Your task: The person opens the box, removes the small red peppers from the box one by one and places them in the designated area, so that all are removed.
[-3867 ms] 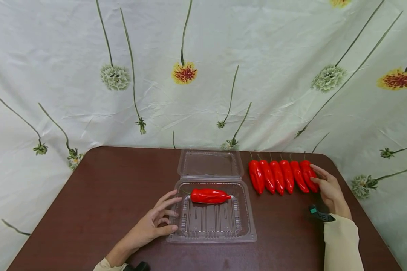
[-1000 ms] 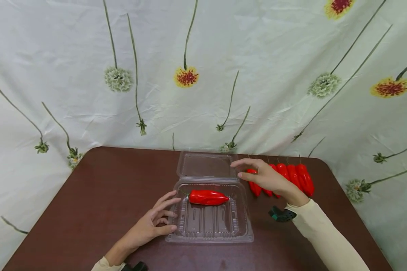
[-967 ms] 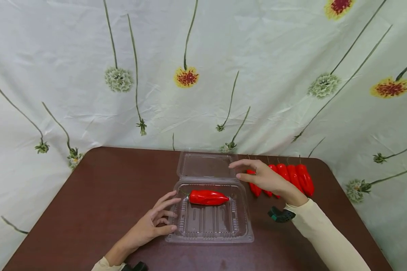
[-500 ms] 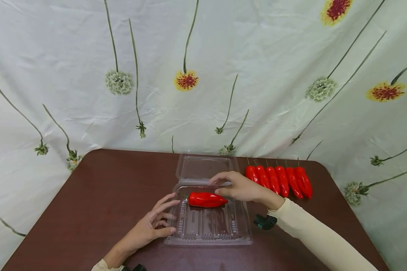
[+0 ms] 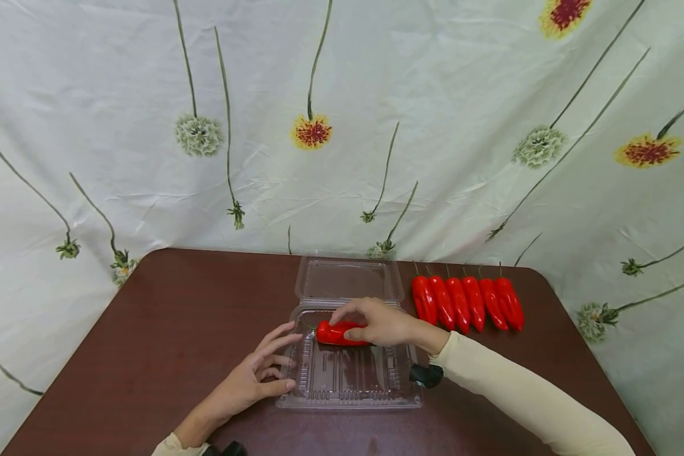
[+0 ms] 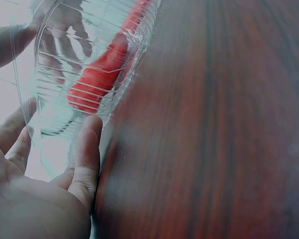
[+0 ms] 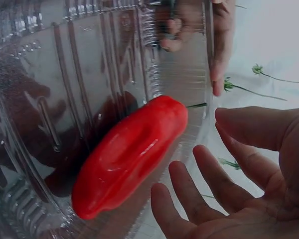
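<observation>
A clear plastic clamshell box point(image 5: 349, 403) lies on the table with its lid folded back. Inside it is one red chili pepper point(image 5: 332, 333), lying crosswise with its stem to the left. My left hand point(image 5: 251, 379) rests at the box's left wall, fingers spread and fairly straight. The left wrist view has those fingertips point(image 6: 92, 124) at the clear plastic, near the pepper's stem end. My right hand point(image 5: 384, 324) hovers over the pepper and hides its tip in the head view. In the right wrist view its loosely bent fingers point(image 7: 177, 172) are apart from the pepper.
Several red chili peppers point(image 5: 458, 305) lie side by side at the back right of the brown table point(image 5: 205, 297), stems toward the back. A white cloth point(image 5: 342, 82) with printed flowers hangs behind the table.
My right hand has moved from the row of peppers at the right, leftward past the lid, to above the pepper in the box. The left hand has stayed at the box.
</observation>
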`<state>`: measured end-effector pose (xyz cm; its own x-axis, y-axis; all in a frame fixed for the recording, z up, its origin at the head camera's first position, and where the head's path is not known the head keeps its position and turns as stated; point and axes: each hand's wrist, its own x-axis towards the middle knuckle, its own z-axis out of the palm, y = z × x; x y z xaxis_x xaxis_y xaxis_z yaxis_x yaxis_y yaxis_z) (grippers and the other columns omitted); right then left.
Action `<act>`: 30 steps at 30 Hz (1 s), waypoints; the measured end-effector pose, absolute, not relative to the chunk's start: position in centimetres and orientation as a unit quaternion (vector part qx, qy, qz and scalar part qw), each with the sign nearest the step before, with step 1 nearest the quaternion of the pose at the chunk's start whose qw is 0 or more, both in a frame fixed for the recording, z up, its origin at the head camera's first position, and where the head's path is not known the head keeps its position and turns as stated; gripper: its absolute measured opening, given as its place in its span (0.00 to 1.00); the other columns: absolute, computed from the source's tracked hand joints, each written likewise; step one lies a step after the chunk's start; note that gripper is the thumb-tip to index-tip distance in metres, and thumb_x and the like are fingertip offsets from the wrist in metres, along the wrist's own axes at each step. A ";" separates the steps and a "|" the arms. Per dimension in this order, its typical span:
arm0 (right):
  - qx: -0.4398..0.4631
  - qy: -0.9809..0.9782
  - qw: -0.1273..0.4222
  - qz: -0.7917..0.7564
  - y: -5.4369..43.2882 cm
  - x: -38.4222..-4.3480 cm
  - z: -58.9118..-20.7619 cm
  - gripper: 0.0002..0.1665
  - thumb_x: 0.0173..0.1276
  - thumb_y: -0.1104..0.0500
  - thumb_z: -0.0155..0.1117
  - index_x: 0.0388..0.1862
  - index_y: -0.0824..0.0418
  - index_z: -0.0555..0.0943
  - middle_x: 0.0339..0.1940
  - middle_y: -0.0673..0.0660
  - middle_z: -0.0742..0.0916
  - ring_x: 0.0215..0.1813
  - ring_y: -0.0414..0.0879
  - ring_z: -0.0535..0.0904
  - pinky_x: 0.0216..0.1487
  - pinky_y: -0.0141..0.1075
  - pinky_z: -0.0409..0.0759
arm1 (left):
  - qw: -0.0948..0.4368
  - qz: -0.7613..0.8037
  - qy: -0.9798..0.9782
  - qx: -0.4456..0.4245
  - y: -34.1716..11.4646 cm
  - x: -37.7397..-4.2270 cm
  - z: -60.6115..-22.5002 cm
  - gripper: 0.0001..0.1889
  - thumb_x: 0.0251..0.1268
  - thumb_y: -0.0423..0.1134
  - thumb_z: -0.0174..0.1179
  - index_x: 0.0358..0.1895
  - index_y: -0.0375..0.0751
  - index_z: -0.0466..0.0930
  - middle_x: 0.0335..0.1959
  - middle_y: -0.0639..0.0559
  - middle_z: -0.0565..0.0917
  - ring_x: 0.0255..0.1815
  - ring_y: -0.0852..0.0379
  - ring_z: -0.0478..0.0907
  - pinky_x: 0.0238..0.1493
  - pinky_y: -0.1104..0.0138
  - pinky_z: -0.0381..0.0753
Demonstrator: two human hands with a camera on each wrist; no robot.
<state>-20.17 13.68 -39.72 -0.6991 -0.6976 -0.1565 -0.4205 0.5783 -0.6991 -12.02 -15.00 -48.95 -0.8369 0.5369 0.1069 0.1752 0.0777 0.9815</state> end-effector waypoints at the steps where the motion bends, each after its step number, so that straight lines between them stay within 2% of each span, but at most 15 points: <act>1: -0.324 0.864 0.211 -0.324 13.7 -20.2 -39.8 0.19 0.68 0.64 0.68 0.57 0.53 0.84 0.63 0.54 0.83 0.65 0.53 0.75 0.66 0.53 0.73 | 0.145 0.633 0.718 0.248 -15.0 -12.0 -48.9 0.37 0.68 0.28 0.62 0.78 0.38 0.57 0.82 0.47 0.42 0.59 0.48 0.76 0.49 0.66 0.78; 9: -0.333 0.867 0.201 -0.312 14.0 -20.2 -40.9 0.17 0.68 0.65 0.67 0.55 0.57 0.85 0.62 0.55 0.84 0.67 0.53 0.76 0.70 0.52 0.70 | 0.150 0.637 0.712 0.253 -15.0 -12.0 -48.9 0.37 0.68 0.28 0.62 0.78 0.38 0.57 0.82 0.48 0.42 0.59 0.48 0.75 0.49 0.67 0.78; 17: -0.345 0.869 0.196 -0.297 14.0 -19.9 -41.7 0.16 0.67 0.66 0.67 0.53 0.58 0.84 0.62 0.57 0.83 0.65 0.54 0.76 0.66 0.51 0.72 | 0.152 0.636 0.714 0.251 -15.0 -11.9 -49.0 0.36 0.69 0.28 0.61 0.78 0.41 0.57 0.82 0.49 0.41 0.60 0.48 0.74 0.49 0.66 0.77; 21: -0.374 0.868 0.184 -0.269 13.8 -19.6 -42.0 0.17 0.67 0.67 0.67 0.54 0.59 0.85 0.63 0.58 0.82 0.67 0.54 0.75 0.69 0.50 0.70 | 0.148 0.632 0.718 0.250 -15.0 -11.9 -49.0 0.36 0.69 0.29 0.61 0.78 0.42 0.58 0.82 0.49 0.42 0.60 0.48 0.75 0.50 0.67 0.77; 25: -0.396 0.867 0.183 -0.240 13.9 -19.3 -42.0 0.20 0.65 0.68 0.67 0.56 0.58 0.84 0.65 0.58 0.80 0.68 0.54 0.74 0.70 0.49 0.70 | 0.148 0.636 0.713 0.255 -15.0 -11.9 -48.9 0.36 0.68 0.28 0.61 0.78 0.40 0.58 0.82 0.48 0.42 0.59 0.47 0.75 0.49 0.67 0.77; 30: -0.393 0.869 0.210 -0.214 14.2 -18.9 -41.9 0.23 0.62 0.71 0.68 0.55 0.53 0.84 0.65 0.57 0.78 0.68 0.53 0.73 0.68 0.48 0.71 | 0.141 0.639 0.710 0.261 -15.0 -11.9 -48.9 0.36 0.68 0.28 0.62 0.77 0.38 0.58 0.82 0.47 0.42 0.59 0.47 0.75 0.49 0.67 0.77</act>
<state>-18.88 14.15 -41.90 -0.6026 -0.7737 -0.1956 -0.5938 0.5985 -0.5378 -11.88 -14.97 -48.91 -0.8243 0.5505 0.1321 0.1896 0.0486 0.9807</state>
